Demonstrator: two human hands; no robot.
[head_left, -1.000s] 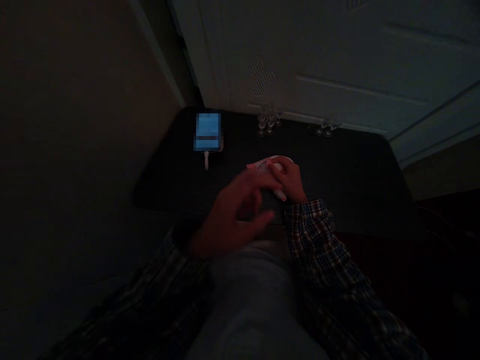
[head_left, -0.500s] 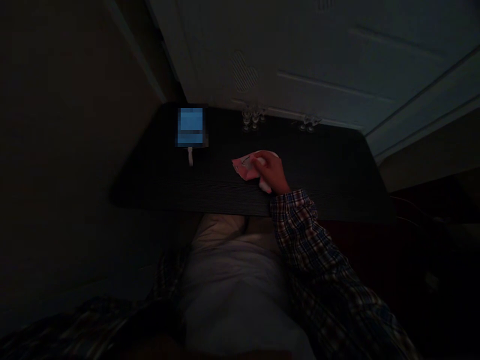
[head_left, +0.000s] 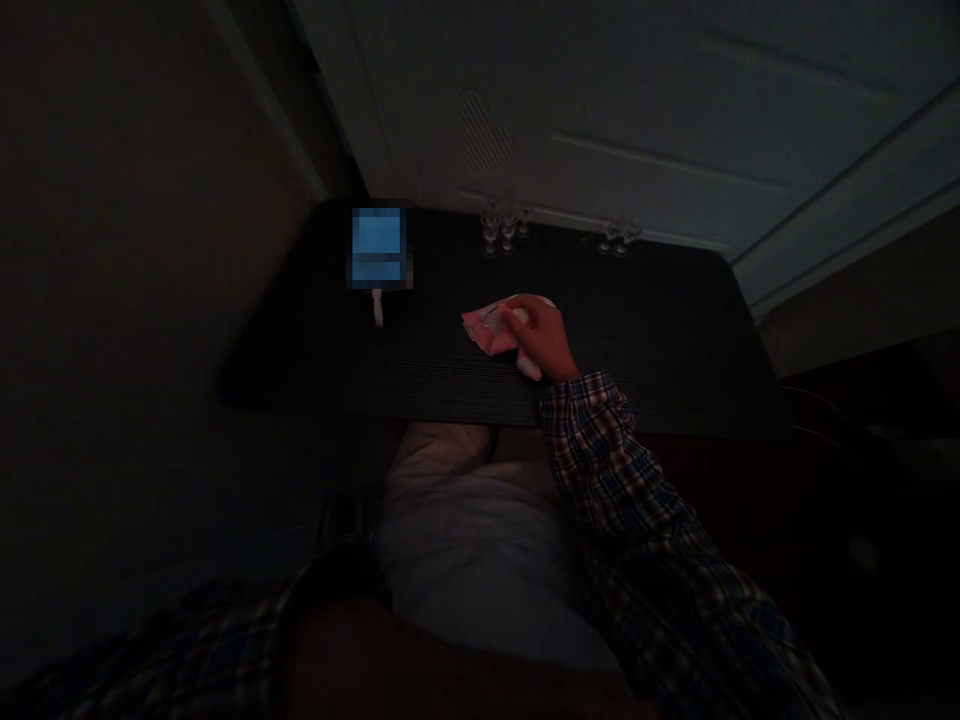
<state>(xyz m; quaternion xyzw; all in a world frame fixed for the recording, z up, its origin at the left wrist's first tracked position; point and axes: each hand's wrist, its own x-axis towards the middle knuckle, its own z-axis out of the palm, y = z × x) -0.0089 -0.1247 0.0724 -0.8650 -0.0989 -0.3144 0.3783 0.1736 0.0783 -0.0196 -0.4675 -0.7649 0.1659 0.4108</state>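
Note:
On the black table [head_left: 420, 370] lies a crumpled pink cloth [head_left: 493, 332] with white parts and a small dark mark. My right hand [head_left: 541, 330] is closed over it, thumb and fingers pinching its surface. Part of the cloth sticks out below the palm. Close to the camera, along the bottom, a dark, blurred shape reaches out of the left plaid sleeve; it is my left forearm and hand [head_left: 450, 670]. Its fingers cannot be made out, nor whether it holds anything.
Several small clear glasses [head_left: 499, 232] stand at the table's back edge, with more glasses [head_left: 617, 238] farther right. A lit blue, pixelated screen [head_left: 377, 243] with a white strap [head_left: 378, 308] is at the back left. A white panel [head_left: 637, 100] rises behind. The room is very dark.
My left forearm has come into the bottom of the view, moving to the right across my lap. My right hand stays on the cloth. The view has tilted slightly.

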